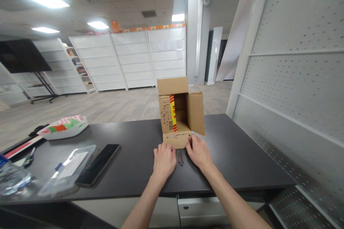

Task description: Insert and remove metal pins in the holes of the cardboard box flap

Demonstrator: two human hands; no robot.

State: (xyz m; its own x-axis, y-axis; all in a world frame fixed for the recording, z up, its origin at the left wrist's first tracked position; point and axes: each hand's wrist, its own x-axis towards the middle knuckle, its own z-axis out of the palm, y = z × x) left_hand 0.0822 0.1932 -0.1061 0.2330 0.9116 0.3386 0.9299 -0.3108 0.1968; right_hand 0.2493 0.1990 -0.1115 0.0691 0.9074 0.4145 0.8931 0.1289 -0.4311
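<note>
An open cardboard box (161,114) stands on the dark desk with its opening facing me. Its lower flap (176,142) hangs toward me and has a row of small holes, some filled with metal pieces. My left hand (164,159) is closed at the flap's lower left corner, fingers curled over the edge. At the right edge, my right hand (199,151) pinches the flap between thumb and fingers; its fingertips are partly hidden. Several slim metal screws or nails (180,158) lie on the desk between my hands. Round metal heads dot the box's left flap (166,112), beside yellow-and-red tape.
A black phone (99,164) and a clear plastic case (70,168) lie to the left. Farther left are a white basket (64,134) with colourful contents and a plastic bottle (12,177). A white perforated panel (290,89) borders the desk's right side.
</note>
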